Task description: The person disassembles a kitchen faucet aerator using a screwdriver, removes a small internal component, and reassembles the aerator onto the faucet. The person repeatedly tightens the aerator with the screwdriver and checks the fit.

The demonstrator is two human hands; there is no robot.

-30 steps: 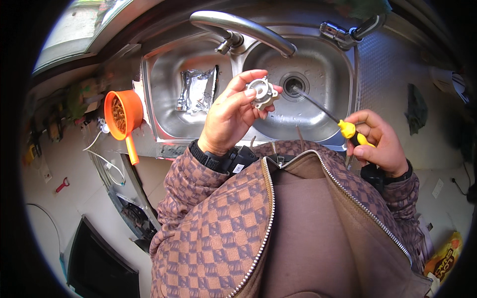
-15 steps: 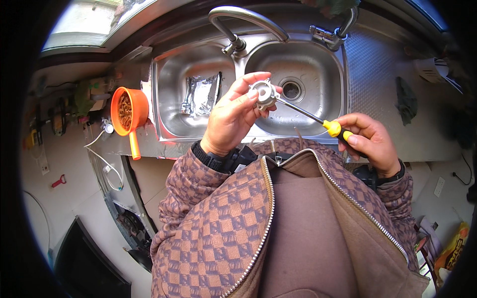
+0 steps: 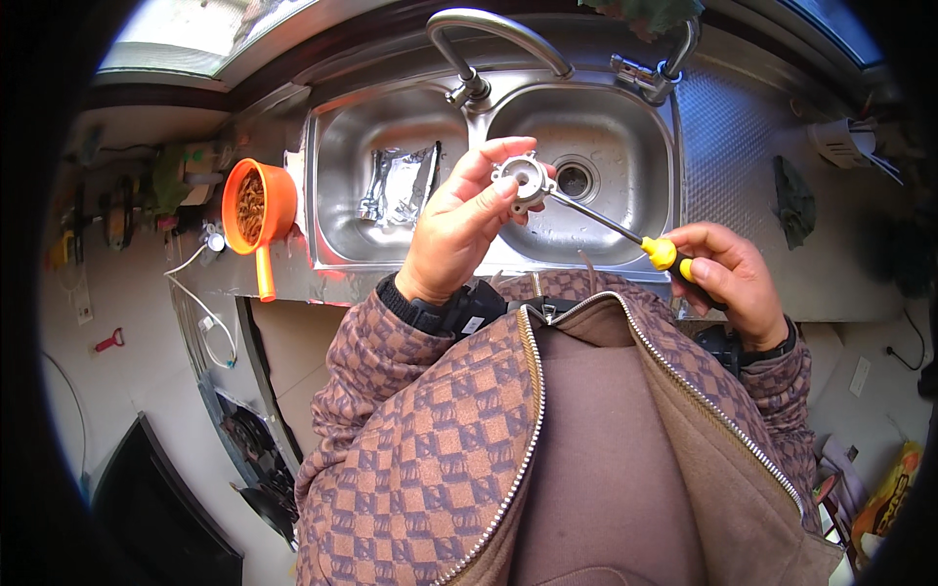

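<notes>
Over sink (image 3: 633, 156), silvery packet (image 3: 406, 184) inside, hands (image 3: 454, 220) pinching metal part (image 3: 533, 194) and screwdriver (image 3: 660, 254), brown pieces (image 3: 250, 207) in orange dipper (image 3: 281, 209)

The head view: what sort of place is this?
Most likely a kitchen: it shows a double-bowl stainless-steel sink, a gooseneck faucet arching above it, and an orange long-handled dipper to its left.

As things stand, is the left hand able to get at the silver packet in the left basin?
Probably not just yet: the left hand is holding the metal part, so its grip looks taken. The way itself looks free, though: nothing visible lies on the silver packet in the left basin.
</notes>
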